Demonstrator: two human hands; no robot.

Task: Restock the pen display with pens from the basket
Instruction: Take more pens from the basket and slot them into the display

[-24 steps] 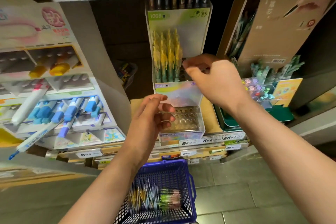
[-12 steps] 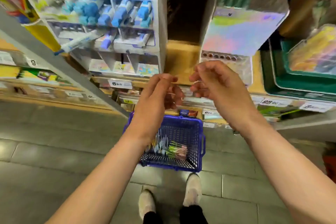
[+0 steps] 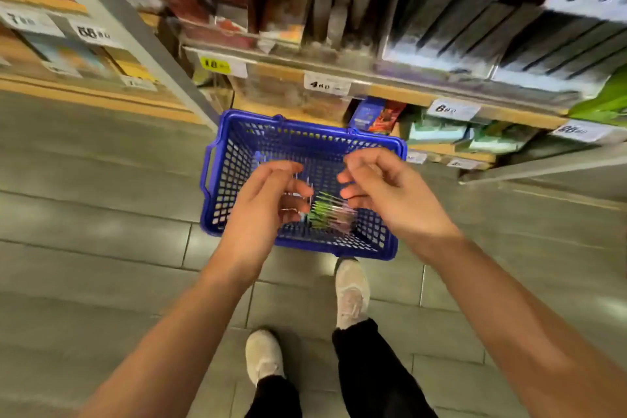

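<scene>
Head view, left hand (image 3: 268, 210), right hand (image 3: 390, 200), one basket (image 3: 307, 133), pens (image 3: 330, 214) blurred

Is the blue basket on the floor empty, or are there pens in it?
Not empty. A blurred bunch of green and pink pens lies in the basket, seen between the left hand and right hand.

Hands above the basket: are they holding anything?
Nothing. The left hand and right hand hover empty, fingers loosely curled, above wrapped pens in the blue plastic basket.

Pens (image 3: 330, 214) in basket (image 3: 217, 187), below shelves (image 3: 390, 88)
</scene>
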